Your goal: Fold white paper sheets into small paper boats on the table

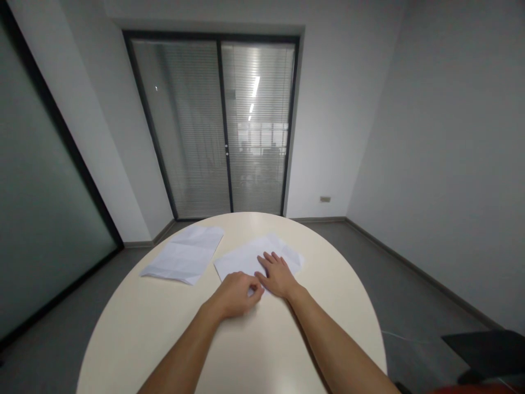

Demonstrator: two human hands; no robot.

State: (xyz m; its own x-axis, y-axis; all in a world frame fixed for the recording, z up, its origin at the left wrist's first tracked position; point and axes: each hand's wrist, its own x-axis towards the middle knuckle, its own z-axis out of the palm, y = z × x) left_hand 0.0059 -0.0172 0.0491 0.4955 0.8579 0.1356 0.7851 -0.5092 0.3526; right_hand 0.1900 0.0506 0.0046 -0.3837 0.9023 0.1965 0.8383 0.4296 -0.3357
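A white sheet of paper [251, 255] lies creased on the round cream table [164, 323], in front of me. My right hand [278, 274] rests flat on the sheet, fingers spread and pointing away. My left hand [237, 294] is curled at the sheet's near edge, fingertips pinching the paper right beside the right hand. A second white sheet [185, 255], creased by folds, lies apart to the left, touched by neither hand.
The table's far edge curves just beyond the papers. Behind it stands a dark-framed glass door with blinds [217, 128]. A frosted glass wall [36, 202] runs along the left. A dark chair part [488, 350] shows at the lower right.
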